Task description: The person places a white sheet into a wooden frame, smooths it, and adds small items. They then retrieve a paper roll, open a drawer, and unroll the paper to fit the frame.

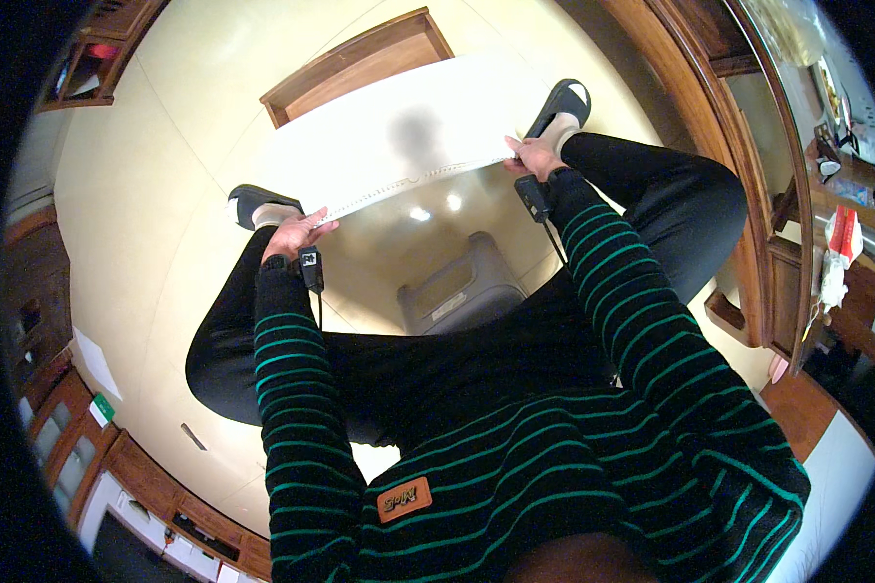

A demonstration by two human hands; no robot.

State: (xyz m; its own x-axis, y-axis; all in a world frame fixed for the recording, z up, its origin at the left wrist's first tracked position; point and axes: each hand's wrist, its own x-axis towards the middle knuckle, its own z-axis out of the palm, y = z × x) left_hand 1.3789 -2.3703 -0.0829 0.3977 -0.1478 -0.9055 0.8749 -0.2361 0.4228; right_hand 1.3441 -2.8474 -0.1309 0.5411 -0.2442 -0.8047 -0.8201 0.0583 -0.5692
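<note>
A wide white sheet (360, 146) stretches between my hands, with a row of small holes or notches along its near edge. A round dark shadow falls on its middle. I cannot tell if it is paper or another thin material. My left hand (296, 235) is closed on the near left corner, thumb along the edge. At the near right corner, my right hand (535, 155) pinches the sheet between thumb and fingers. Just beyond the sheet is a shallow wooden drawer (360, 60) on the floor, its near side hidden by the sheet.
A grey plastic stool (465, 291) stands between my legs. My feet in black sandals (560, 105) flank the sheet. Wooden furniture with a glass top (783, 126) runs along the right, with small items on it. A wooden cabinet (102, 53) stands far left, and a white sheet (97, 362) lies at left.
</note>
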